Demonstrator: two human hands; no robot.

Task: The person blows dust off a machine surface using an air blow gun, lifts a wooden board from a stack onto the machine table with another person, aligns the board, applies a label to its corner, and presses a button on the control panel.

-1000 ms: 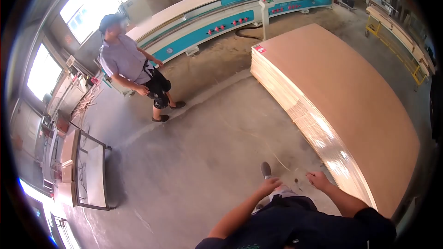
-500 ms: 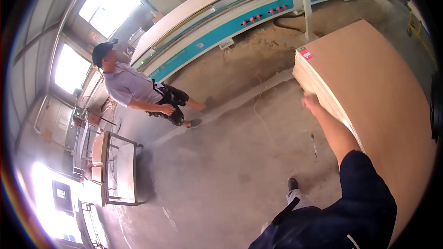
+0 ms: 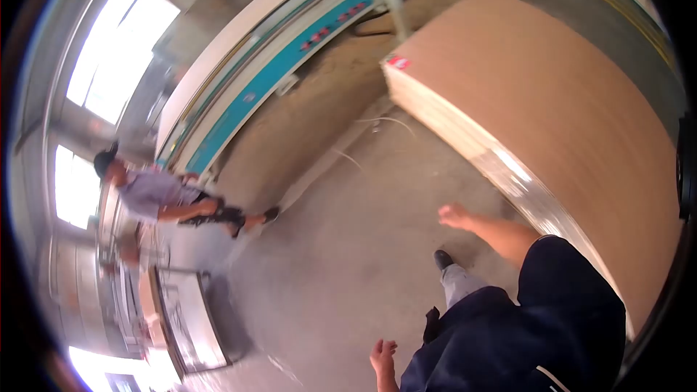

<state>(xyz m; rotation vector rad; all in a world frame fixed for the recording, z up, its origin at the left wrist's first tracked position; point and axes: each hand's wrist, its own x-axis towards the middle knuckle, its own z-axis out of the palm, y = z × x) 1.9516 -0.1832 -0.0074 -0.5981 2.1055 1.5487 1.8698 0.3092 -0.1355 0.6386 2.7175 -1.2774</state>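
Observation:
My right hand [image 3: 455,216] hangs over the concrete floor, left of a tall stack of brown boards [image 3: 537,94]. It touches nothing, and its fingers are loosely bent, partly apart and a little blurred. Low in the view, my left hand [image 3: 383,356] swings beside my dark shirt, empty, with slack fingers slightly spread. Clear plastic film [image 3: 519,178] covers part of the stack's near side. A red label [image 3: 398,63] sits on its far left corner.
A long teal and white machine [image 3: 239,101] runs across the back. To the left walks a person in a light shirt [image 3: 152,192]. A framed cart [image 3: 192,319] stands at lower left. Thin strips [image 3: 388,120] lie on the floor near the stack.
My view has shifted as I walk forward beside the stack. My right hand has dropped away from the stack's side, and my left hand has come into view. The other person has stepped on.

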